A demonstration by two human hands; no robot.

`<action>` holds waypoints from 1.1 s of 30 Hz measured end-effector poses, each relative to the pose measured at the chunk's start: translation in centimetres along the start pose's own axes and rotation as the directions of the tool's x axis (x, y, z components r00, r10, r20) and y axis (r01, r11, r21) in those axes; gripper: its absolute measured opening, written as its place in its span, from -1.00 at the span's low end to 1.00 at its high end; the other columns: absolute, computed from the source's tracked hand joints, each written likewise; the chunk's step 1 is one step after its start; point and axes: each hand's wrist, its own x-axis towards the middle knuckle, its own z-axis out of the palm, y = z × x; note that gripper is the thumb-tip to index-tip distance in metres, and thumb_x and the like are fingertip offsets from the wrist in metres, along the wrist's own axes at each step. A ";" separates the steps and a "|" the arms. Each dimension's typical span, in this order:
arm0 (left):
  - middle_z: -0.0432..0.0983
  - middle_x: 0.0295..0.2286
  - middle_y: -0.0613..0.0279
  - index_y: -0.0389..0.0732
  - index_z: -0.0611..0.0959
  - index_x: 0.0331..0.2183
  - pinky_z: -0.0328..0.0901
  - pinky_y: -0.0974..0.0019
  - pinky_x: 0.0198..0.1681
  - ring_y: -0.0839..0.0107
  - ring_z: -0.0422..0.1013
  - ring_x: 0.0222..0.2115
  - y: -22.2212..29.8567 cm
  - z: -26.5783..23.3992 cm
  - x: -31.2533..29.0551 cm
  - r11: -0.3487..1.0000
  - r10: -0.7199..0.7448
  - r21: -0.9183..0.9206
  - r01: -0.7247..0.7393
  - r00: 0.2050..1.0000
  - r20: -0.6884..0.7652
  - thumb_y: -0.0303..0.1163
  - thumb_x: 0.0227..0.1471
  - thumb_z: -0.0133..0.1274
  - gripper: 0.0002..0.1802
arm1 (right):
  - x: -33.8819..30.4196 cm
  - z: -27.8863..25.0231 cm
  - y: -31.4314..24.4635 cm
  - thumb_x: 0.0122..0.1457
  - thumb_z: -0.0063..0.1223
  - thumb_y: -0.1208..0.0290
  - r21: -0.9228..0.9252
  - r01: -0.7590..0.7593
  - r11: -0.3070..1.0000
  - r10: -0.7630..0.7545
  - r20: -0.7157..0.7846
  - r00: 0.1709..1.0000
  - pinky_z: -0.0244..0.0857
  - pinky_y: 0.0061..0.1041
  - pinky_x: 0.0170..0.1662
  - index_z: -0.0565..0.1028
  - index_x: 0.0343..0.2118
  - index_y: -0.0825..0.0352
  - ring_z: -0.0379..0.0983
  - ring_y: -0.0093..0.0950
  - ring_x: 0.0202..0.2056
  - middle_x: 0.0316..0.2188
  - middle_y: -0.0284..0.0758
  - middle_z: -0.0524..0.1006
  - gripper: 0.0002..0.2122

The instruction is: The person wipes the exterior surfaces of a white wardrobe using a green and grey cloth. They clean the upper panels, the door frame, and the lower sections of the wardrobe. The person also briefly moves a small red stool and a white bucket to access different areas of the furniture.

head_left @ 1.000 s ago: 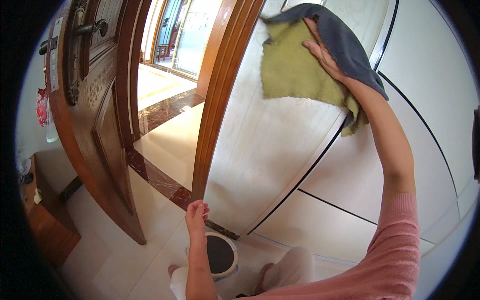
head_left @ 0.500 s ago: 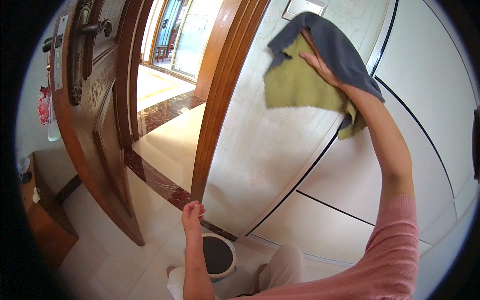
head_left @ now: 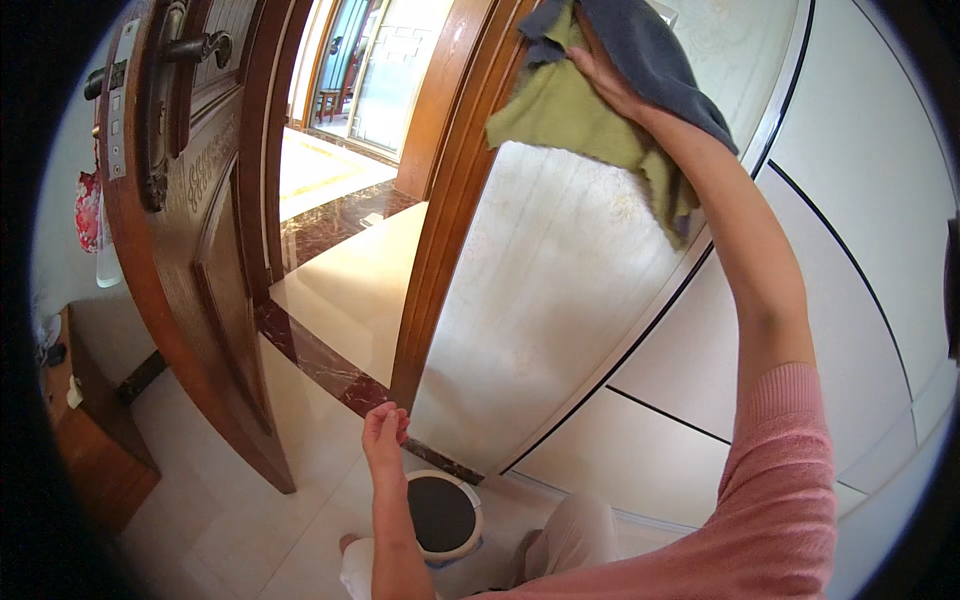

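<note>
My right hand (head_left: 608, 85) is raised to the upper part of the pale patterned wall (head_left: 540, 260), gripping a cleaning cloth (head_left: 560, 115). The cloth is dark grey on one side and yellow-green on the other. Its left part overlaps the wooden door frame (head_left: 440, 270), and a loose corner hangs below my wrist. Grey fabric hides most of the right fingers. My left hand (head_left: 385, 428) hovers low beside the foot of the frame with its fingertips drawn together. Whatever it may be pinching cannot be made out.
A carved wooden door (head_left: 205, 220) stands ajar on the left, with a dark lever handle (head_left: 200, 47). Below my left hand is a round bin (head_left: 443, 515) with a dark top. White panels (head_left: 850, 110) with black trim line the right. A brown cabinet (head_left: 95, 440) sits far left.
My right hand has carried the cloth up and left across the wall, from below the white switch onto the door frame. The left hand has hardly moved.
</note>
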 end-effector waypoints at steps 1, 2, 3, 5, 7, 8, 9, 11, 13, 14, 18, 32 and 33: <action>0.60 -0.31 0.34 -0.08 0.58 -0.18 0.30 0.40 -0.22 0.54 0.48 -0.32 -0.5 0.4 0.1 1.000 -0.021 -0.001 0.021 1.000 0.013 -0.27 0.23 0.04 -0.84 | -0.5 0.3 -0.5 0.25 0.03 0.11 -0.044 0.003 0.999 -0.002 0.029 1.000 0.16 -0.22 0.25 0.29 0.25 0.26 0.29 -0.10 0.17 0.17 -0.08 0.36 -0.44; 0.60 -0.31 0.34 -0.08 0.58 -0.19 0.30 0.40 -0.22 0.54 0.48 -0.32 -0.3 0.1 0.4 1.000 -0.017 0.003 0.017 1.000 0.000 -0.27 0.23 0.04 -0.84 | -0.5 1.0 -1.4 0.27 0.00 0.08 -0.069 0.003 0.998 -0.001 0.028 1.000 0.13 -0.23 0.27 0.29 0.26 0.26 0.27 -0.11 0.20 0.19 -0.08 0.35 -0.44; 0.60 -0.30 0.33 -0.08 0.58 -0.19 0.30 0.40 -0.22 0.54 0.48 -0.32 -0.2 0.0 0.8 1.000 -0.015 0.006 0.015 1.000 -0.009 -0.27 0.23 0.04 -0.84 | -0.6 1.1 -2.0 0.29 -0.03 0.05 -0.096 0.003 0.995 0.000 0.030 1.000 0.10 -0.24 0.28 0.30 0.26 0.26 0.25 -0.12 0.22 0.21 -0.09 0.33 -0.44; 0.60 -0.30 0.33 -0.09 0.58 -0.19 0.30 0.40 -0.23 0.54 0.48 -0.32 0.2 -1.0 1.2 1.000 0.003 -0.013 -0.004 0.999 -0.046 -0.28 0.23 0.03 -0.84 | -1.5 -2.4 -4.6 0.25 0.04 0.08 0.128 -0.053 0.990 0.036 0.128 0.991 0.12 -0.20 0.26 0.29 0.25 0.28 0.25 -0.10 0.19 0.20 -0.07 0.32 -0.43; 0.60 -0.30 0.33 -0.09 0.58 -0.19 0.31 0.39 -0.23 0.53 0.48 -0.32 0.5 -1.6 1.3 1.000 0.010 -0.009 -0.010 0.999 -0.048 -0.28 0.23 0.03 -0.84 | -3.1 -4.1 -4.1 0.24 0.07 0.07 0.097 -0.177 0.979 0.154 0.208 0.966 0.10 -0.20 0.26 0.29 0.25 0.28 0.25 -0.10 0.19 0.21 -0.07 0.31 -0.41; 0.60 -0.30 0.33 -0.09 0.58 -0.19 0.31 0.39 -0.24 0.53 0.48 -0.32 0.4 -1.6 1.4 1.000 0.009 -0.006 -0.010 0.999 -0.039 -0.29 0.22 0.03 -0.84 | -3.3 -5.5 -3.4 0.23 0.06 0.05 0.040 -0.218 0.975 0.202 0.250 0.947 0.08 -0.21 0.28 0.28 0.26 0.27 0.24 -0.11 0.20 0.22 -0.07 0.30 -0.39; 0.60 -0.30 0.33 -0.09 0.58 -0.19 0.31 0.39 -0.24 0.53 0.48 -0.32 0.3 -1.7 1.4 1.000 0.010 -0.001 -0.010 0.999 -0.032 -0.29 0.22 0.03 -0.85 | -4.7 -5.3 -1.8 0.24 0.02 0.01 0.057 -0.215 0.975 0.198 0.218 0.956 0.04 -0.23 0.30 0.26 0.28 0.25 0.20 -0.10 0.23 0.23 -0.07 0.28 -0.38; 0.60 -0.31 0.32 -0.09 0.59 -0.18 0.31 0.39 -0.25 0.52 0.49 -0.32 0.4 -1.4 1.4 1.000 -0.011 0.011 0.011 0.999 -0.054 -0.29 0.22 0.03 -0.84 | -5.8 -6.0 -0.6 0.26 -0.04 0.03 -0.047 -0.202 0.978 0.208 0.209 0.956 -0.01 -0.24 0.32 0.23 0.30 0.23 0.17 -0.08 0.25 0.25 -0.05 0.25 -0.39; 0.60 -0.31 0.32 -0.09 0.59 -0.18 0.31 0.39 -0.26 0.51 0.49 -0.32 0.0 -1.1 1.5 1.000 -0.026 0.004 0.027 0.997 -0.066 -0.29 0.22 0.04 -0.84 | -6.3 -5.2 0.5 0.26 -0.05 0.04 -0.058 -0.202 0.978 0.210 0.190 0.959 0.01 -0.23 0.32 0.24 0.29 0.22 0.18 -0.07 0.24 0.25 -0.05 0.25 -0.41; 0.60 -0.31 0.32 -0.09 0.59 -0.18 0.31 0.40 -0.26 0.51 0.49 -0.32 -0.3 -1.3 1.7 1.000 -0.029 -0.003 0.029 0.998 -0.063 -0.30 0.22 0.04 -0.84 | -5.4 -5.5 -0.3 0.25 -0.05 0.05 -0.044 -0.209 0.977 0.214 0.166 0.963 0.02 -0.22 0.32 0.25 0.28 0.21 0.19 -0.07 0.23 0.25 -0.07 0.26 -0.42; 0.60 -0.32 0.31 -0.10 0.59 -0.18 0.30 0.40 -0.27 0.50 0.49 -0.33 -0.6 -0.5 0.9 0.999 -0.027 -0.043 0.026 1.000 -0.005 -0.31 0.22 0.04 -0.85 | -4.4 -7.7 -1.8 0.23 0.02 -0.04 0.086 -0.247 0.965 0.215 0.278 0.936 0.11 -0.23 0.27 0.29 0.24 0.24 0.29 -0.10 0.16 0.18 -0.09 0.34 -0.39; 0.58 -0.29 0.34 -0.10 0.58 -0.18 0.29 0.44 -0.22 0.54 0.46 -0.31 1.9 -1.6 0.6 0.997 -0.018 -0.078 0.014 0.999 -0.047 -0.34 0.24 0.04 -0.87 | 8.6 -0.7 1.4 0.23 -0.07 0.25 0.170 -0.447 0.878 0.452 0.008 0.892 -0.18 -0.20 0.39 0.00 0.37 0.27 -0.05 -0.03 0.35 0.33 0.04 0.07 -0.33; 0.58 -0.29 0.34 -0.10 0.58 -0.18 0.29 0.44 -0.21 0.54 0.46 -0.31 1.8 -1.6 1.0 0.997 -0.031 -0.066 0.027 0.998 -0.059 -0.34 0.23 0.04 -0.88 | 7.8 1.4 2.6 0.22 -0.07 0.24 0.131 -0.356 0.925 0.363 -0.033 0.931 -0.18 -0.21 0.39 -0.03 0.37 0.31 -0.06 -0.03 0.35 0.33 0.04 0.07 -0.30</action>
